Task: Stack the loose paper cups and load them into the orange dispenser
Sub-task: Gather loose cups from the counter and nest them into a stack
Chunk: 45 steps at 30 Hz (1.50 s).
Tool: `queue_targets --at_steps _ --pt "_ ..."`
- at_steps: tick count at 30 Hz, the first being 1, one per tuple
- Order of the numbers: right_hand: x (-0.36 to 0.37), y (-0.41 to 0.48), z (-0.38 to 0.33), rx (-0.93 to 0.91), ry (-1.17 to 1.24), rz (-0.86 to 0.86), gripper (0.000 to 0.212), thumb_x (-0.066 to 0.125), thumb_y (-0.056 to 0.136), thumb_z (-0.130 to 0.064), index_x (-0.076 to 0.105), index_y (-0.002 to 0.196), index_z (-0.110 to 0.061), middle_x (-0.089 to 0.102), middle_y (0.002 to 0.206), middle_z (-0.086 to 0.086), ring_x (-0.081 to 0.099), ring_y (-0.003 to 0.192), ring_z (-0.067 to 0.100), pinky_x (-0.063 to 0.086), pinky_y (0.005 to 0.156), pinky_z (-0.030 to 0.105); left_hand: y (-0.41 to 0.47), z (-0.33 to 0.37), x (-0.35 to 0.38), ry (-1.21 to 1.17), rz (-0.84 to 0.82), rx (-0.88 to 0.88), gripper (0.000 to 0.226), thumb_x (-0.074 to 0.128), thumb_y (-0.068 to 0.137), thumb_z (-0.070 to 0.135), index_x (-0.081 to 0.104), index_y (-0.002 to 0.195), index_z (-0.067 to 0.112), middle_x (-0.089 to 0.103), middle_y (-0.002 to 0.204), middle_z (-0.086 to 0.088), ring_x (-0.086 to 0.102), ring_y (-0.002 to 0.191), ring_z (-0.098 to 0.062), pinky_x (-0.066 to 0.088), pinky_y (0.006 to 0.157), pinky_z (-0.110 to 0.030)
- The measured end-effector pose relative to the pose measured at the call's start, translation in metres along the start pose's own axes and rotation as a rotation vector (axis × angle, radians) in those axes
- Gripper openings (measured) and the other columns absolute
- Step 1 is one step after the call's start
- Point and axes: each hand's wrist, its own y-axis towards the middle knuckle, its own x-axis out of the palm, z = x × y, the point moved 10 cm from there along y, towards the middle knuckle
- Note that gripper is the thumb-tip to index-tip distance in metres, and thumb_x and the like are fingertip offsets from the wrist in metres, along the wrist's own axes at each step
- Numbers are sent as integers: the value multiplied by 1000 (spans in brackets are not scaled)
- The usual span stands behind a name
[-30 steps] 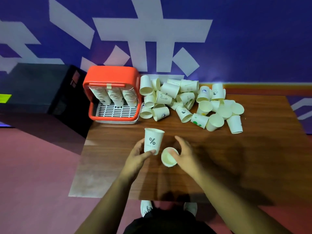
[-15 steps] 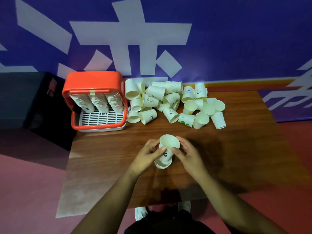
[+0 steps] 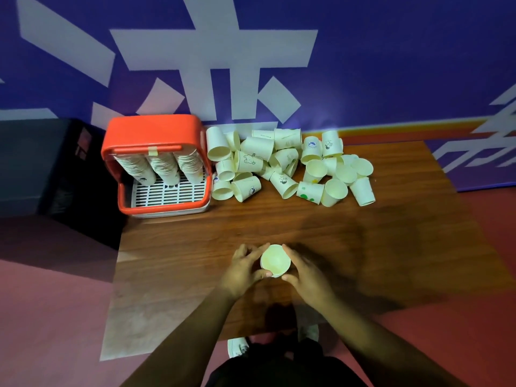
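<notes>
- A second ago the left hand (image 3: 242,268) held one pale paper cup upright while the right hand (image 3: 305,273) held a second beside it, mouth toward the camera; half a second ago the two were being pushed together at a tilt.
- Now the cups read as one nested paper-cup stack (image 3: 275,261), seen mouth-up between both hands over the near middle of the brown wood-grain table (image 3: 405,247); a second rim shows just under the top one.
- The left hand is curled part-closed around the stack's left side, with its thumb on the near rim; the right hand cups the right side the same way, its fingertips meeting the wall.
- I judge this one nesting step done, so the stack has grown by a cup, but the bulk of the task remains.
- At the far left of the table stands the orange plastic dispenser (image 3: 152,129), its front open over a white slatted grille (image 3: 167,192), with three columns of stacked cups (image 3: 162,166) already hanging inside.
- Just right of it, touching its side, lies the heap of loose cream paper cups (image 3: 287,169), most on their sides, some printed.
- The table has bare wood between heap and hands.
- Behind runs a purple wall with large white shapes (image 3: 212,65); a dark box (image 3: 42,169) sits left of the table, and the floor is reddish.
</notes>
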Motion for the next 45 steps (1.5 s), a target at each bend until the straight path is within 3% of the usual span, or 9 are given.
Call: queue_targets --at_steps 6,10,14,17,23,27,34,38,45 --pt "-13 4 21 92 95 -31 74 70 87 -31 30 150 -36 34 155 -9 34 142 14 34 115 35 13 -5 -10 -84 -23 -76 57 71 86 46 52 139 39 48 120 7 42 130 -20 37 113 -44" --pt "-67 9 62 243 176 87 63 64 90 -37 36 147 -33 40 149 -3 45 132 15 46 104 40 40 5 -33 -75 35 -131 62 57 78 67 57 131 35 51 134 0 43 136 -26 42 111 -49" --pt "-138 24 112 321 80 201 54 61 92 -38 43 141 -27 42 144 2 49 126 20 48 100 39 82 50 -47 22 80 -75 40 63 94 39 60 127 17 52 122 -1 55 116 -20 47 100 -33" --pt "-182 38 147 390 60 264 52 61 92 -37 45 138 -19 41 140 8 50 123 25 44 98 38 114 84 -47 100 106 -45 37 64 94 32 60 126 14 53 118 -2 56 108 -18 47 94 -30" --pt "-225 91 189 419 33 264 59 62 91 -34 41 142 -12 37 143 13 50 124 29 41 102 36 193 146 -9 220 59 -5 48 70 87 27 57 130 11 53 128 -9 52 120 -25 39 98 -27" --pt "-242 126 216 412 29 308 57 66 87 -29 46 136 -7 43 134 16 50 121 32 42 97 35 241 171 23 327 48 -22 71 69 79 52 51 135 13 49 133 -10 52 120 -29 48 94 -39" --pt "-248 178 260 460 66 298 65 63 89 -35 40 139 -1 40 144 22 38 134 35 36 105 39 290 169 64 601 91 -82 84 72 76 60 44 139 12 46 137 -10 45 128 -30 37 106 -46" --pt "-236 195 275 492 94 266 62 61 91 -34 40 141 -4 50 139 21 47 128 38 41 101 42 294 165 74 686 91 -90 82 71 76 62 49 137 11 39 144 -13 38 133 -33 34 108 -47" --pt "-209 185 281 483 207 224 61 71 85 -30 48 134 -2 58 130 19 56 118 37 47 96 42 284 183 68 818 154 82 74 62 63 65 67 102 2 57 117 -18 54 103 -37 47 81 -45"
